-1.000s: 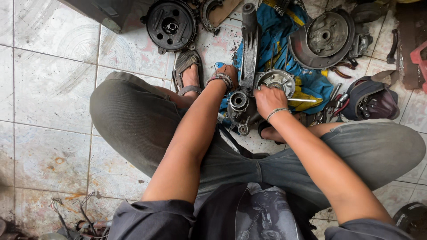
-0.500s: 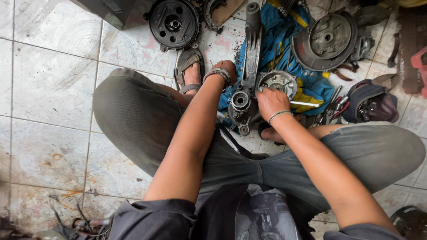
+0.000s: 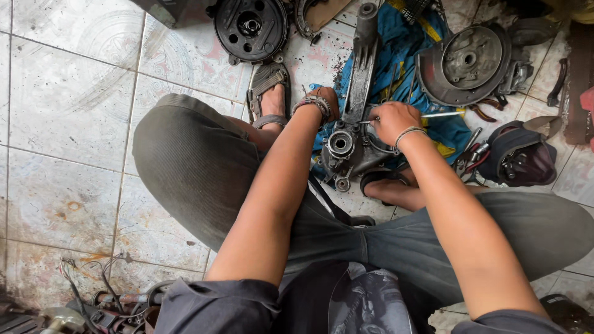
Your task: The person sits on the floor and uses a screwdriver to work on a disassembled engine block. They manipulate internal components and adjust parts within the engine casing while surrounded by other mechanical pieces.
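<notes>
floor: grimy pale tiled floor [image 3: 68, 93], stained, with oily parts spread across the upper half of the frame; the person sits on it with knees apart.
main part: a grey metal housing [image 3: 349, 148] with a round bearing bore and a long arm reaching up toward the top centre, lying at centre frame between the feet, partly on a blue cloth [image 3: 402, 55].
left hand: left hand [image 3: 323, 102], a bracelet at its wrist, lies on the upper left side of the housing, steadying it; its fingers are hidden behind the wrist, so i cannot tell whether they grip or only press.
right hand: right hand [image 3: 391, 120] is clenched around a thin silver tool [image 3: 442, 114] that sticks out to the right, the fist sitting over the right side of the housing.
change: a second ago a round silver toothed part lay under the right hand; now it is out of sight and the thin tool is in the fist instead.
meaning: the hand appears to have gone from handling that part to working with the tool.
around: dark round drum [image 3: 250, 28] at upper centre, brake plate [image 3: 465, 62] at upper right, dark bag [image 3: 516, 154] at right, tangled wires [image 3: 93, 291] at lower left.
</notes>
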